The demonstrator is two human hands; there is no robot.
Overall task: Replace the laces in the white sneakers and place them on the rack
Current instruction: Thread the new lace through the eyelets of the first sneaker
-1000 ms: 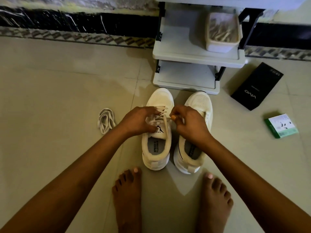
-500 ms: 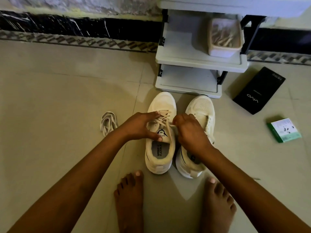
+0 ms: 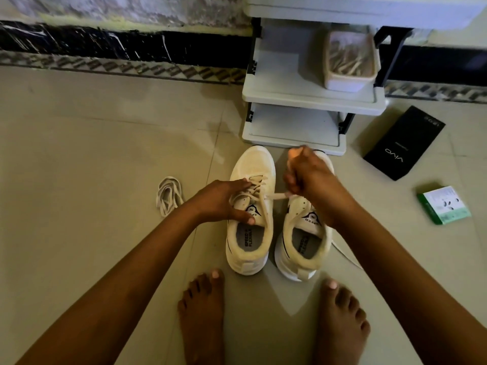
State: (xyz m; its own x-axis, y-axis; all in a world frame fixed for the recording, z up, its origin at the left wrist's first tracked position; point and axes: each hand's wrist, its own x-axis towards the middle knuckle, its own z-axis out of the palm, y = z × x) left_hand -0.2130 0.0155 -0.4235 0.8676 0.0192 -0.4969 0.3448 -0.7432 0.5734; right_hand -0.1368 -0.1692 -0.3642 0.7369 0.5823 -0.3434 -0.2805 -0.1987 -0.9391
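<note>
The left sneaker (image 3: 250, 206) stands on the floor tiles (image 3: 92, 167) at the centre of view, toe toward 12 o'clock, touching or just beside the right sneaker (image 3: 303, 233) at its 3 o'clock. A lace (image 3: 276, 197) runs taut from the left sneaker's eyelets across to the right hand (image 3: 308, 180), whose fingers are curled tight around it above the right sneaker. The left hand (image 3: 224, 204) braces the left sneaker's upper, fingers laid over the crossings and thumb on the tongue; whether it pinches a strand cannot be told. Judgement: the step is drawing lace through an eyelet; it should be pulled in line with the eyelet row, with the brace kept firm so the shoe does not tip toward its neighbour. A loose lace bundle (image 3: 168, 196) lies at 9 o'clock, apart. The rack (image 3: 290, 96) stands at 12 o'clock, just beyond the toes, with bare shelf area left of a tub (image 3: 347, 61). A black box (image 3: 403, 143) and a green box (image 3: 444, 205) lie at 2 and 3 o'clock, well clear. Bare feet (image 3: 203, 312) close off 6 o'clock.
</note>
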